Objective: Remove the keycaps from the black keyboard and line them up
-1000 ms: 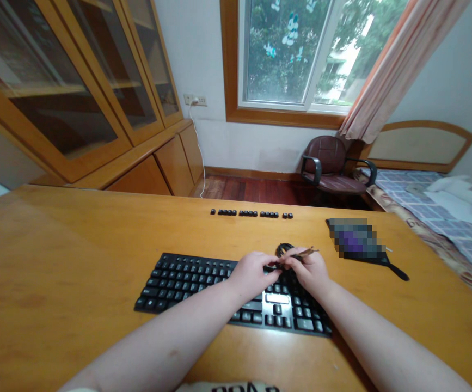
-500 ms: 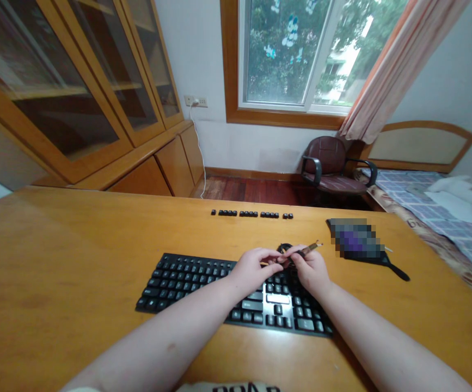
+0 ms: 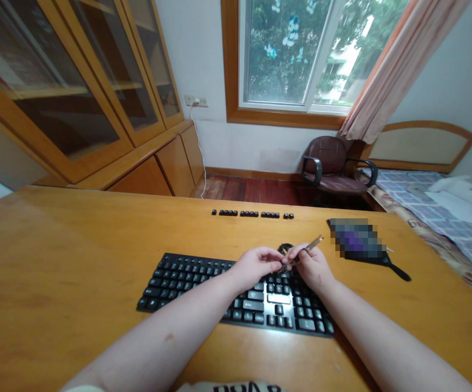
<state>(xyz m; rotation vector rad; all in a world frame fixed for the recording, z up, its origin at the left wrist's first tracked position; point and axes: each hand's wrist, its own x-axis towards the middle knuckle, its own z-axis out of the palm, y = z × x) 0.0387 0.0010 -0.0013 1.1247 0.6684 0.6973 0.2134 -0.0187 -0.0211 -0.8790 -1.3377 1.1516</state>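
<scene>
A black keyboard (image 3: 203,283) lies on the wooden desk (image 3: 76,272) in front of me. My right hand (image 3: 311,267) is closed round a thin brass-coloured tool (image 3: 311,245) that points up and to the right, its low end over the keys. My left hand (image 3: 252,267) hovers over the keyboard's top edge with its fingertips pinched together right beside the tool's tip; what they pinch is too small to make out. Just behind both hands a small dark round object (image 3: 285,248) rests on the desk.
A row of loose black keycaps (image 3: 252,214) lies along the desk's far edge. A dark pouch with a strap (image 3: 362,245) sits at the right. Behind the desk are a maroon office chair (image 3: 333,166), a bed (image 3: 443,207) and glass-door cabinets (image 3: 76,92).
My right hand has tilted the tool's free end higher. Both hands have stayed close together over the keyboard's top edge, with the left fingers lifting slightly.
</scene>
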